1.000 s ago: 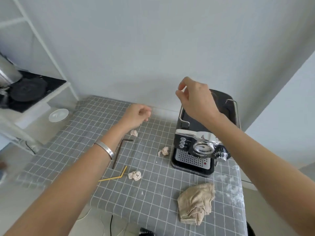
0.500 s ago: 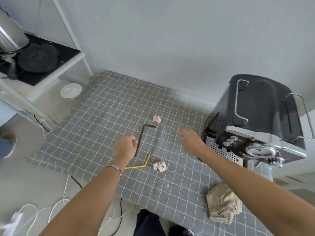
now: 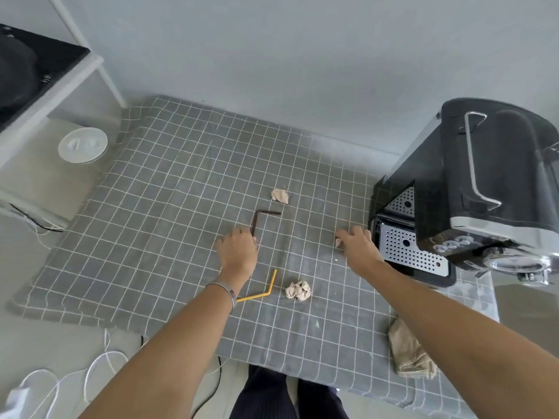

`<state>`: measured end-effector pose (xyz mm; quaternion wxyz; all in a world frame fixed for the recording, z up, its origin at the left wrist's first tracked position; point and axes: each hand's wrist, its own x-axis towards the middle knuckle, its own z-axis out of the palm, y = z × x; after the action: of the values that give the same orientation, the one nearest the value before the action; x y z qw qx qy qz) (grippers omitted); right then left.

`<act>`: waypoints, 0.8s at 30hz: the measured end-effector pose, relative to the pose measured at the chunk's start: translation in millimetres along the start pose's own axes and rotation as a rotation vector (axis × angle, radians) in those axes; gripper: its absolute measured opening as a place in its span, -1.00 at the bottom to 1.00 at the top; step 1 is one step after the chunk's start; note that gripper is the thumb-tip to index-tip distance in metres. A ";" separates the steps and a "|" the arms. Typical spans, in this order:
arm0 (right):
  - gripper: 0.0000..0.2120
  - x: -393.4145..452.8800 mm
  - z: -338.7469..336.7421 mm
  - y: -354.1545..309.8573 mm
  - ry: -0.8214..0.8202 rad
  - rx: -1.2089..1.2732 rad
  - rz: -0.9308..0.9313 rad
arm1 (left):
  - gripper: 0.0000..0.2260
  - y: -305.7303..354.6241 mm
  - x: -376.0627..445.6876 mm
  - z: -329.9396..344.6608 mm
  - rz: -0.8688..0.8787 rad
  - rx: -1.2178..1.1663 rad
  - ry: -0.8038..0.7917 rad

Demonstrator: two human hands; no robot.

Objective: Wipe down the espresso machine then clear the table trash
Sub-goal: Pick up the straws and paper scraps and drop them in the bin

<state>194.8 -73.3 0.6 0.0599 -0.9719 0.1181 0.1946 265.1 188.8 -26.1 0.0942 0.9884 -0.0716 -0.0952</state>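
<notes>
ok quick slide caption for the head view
Left hand at the brown straw, right hand on a paper wad.

Left hand [image 3: 239,252] now down at the brown straw [image 3: 257,222], right hand [image 3: 358,246] farther forward onto a paper wad [image 3: 338,242].

One head-worn wide-angle camera looks forward and steeply down from above the near edge of the tabletop [image 3: 181,182], facing the wall behind it. The espresso machine [image 3: 484,189] sits at the right margin (bent by the lens), and both forearms reach in from the bottom, near the lens.
</notes>
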 end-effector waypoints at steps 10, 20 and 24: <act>-0.55 -44.1 -4.6 -51.4 0.081 0.475 -0.102 | -0.83 -12.3 -6.3 -13.4 0.034 -0.204 -0.148; -0.50 -80.6 46.1 -80.3 -0.091 0.257 -0.340 | -0.84 -60.6 -75.3 -4.1 0.109 -0.565 0.078; -0.68 -80.0 54.2 -69.8 -0.045 0.314 -0.332 | -0.70 -48.0 -81.2 6.7 0.219 -0.381 0.145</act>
<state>121.0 19.3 -12.8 0.2443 -0.9522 -0.0159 0.1827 190.8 247.2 -28.0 0.2936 0.9434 -0.1521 -0.0252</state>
